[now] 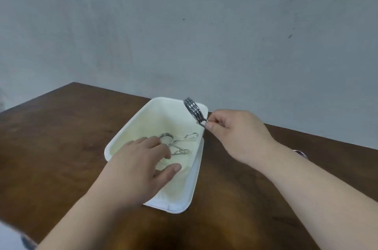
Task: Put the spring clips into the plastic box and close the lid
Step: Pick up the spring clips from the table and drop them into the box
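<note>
One clip [178,141] lies inside the open white box [131,127], touching the left hand [141,163], whose grip is spread apart over it. The right hand [235,135] pinches a second clip [194,109] by its handle above the box's far right rim. The box sits on the brown tabletop [61,137].

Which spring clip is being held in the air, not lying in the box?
The spring clip pinched by the right hand above the box's far right corner; the other clip lies inside by the left hand.
</note>
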### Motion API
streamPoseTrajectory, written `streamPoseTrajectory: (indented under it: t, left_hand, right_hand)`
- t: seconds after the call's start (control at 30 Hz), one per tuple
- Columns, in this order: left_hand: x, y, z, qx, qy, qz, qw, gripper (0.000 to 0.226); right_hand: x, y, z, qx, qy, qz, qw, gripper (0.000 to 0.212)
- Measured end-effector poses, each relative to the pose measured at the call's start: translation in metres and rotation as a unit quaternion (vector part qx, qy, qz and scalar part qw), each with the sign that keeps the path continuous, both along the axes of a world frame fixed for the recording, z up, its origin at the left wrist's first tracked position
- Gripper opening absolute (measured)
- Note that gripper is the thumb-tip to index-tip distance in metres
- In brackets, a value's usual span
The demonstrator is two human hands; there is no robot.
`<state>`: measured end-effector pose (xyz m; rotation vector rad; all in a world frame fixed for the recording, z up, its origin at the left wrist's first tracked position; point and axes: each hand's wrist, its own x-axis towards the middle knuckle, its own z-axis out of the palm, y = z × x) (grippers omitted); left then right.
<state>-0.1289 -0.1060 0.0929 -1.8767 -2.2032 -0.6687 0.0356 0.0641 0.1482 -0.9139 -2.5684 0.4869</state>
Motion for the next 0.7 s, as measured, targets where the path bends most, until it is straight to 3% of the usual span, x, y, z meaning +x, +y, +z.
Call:
streamPoseTrajectory:
  t: [0.2,0.47,0.6,0.7]
  left_hand:
    - [-0.04,-0.019,-0.026,-0.001,0.025,0.003,1.0,0.063]
    - [-0.042,-0.018,-0.041,0.061,0.021,-0.008,0.998,0.054]
    - [-0.042,-0.019,-0.042,0.068,0.007,-0.016,0.998,0.049]
    - [-0.044,-0.023,-0.044,0.075,-0.009,-0.024,0.997,0.047]
  right_hand:
    - [-0.072,-0.022,0.014,0.087,-0.185,0.111,0.973,0.026]
    - [-0.144,-0.043,-0.026,0.122,-0.391,0.255,0.876,0.027]
    - [-0.16,-0.035,-0.048,0.105,-0.403,0.292,0.861,0.009]
    - [-0.168,-0.037,-0.059,-0.009,-0.441,0.27,0.856,0.024]
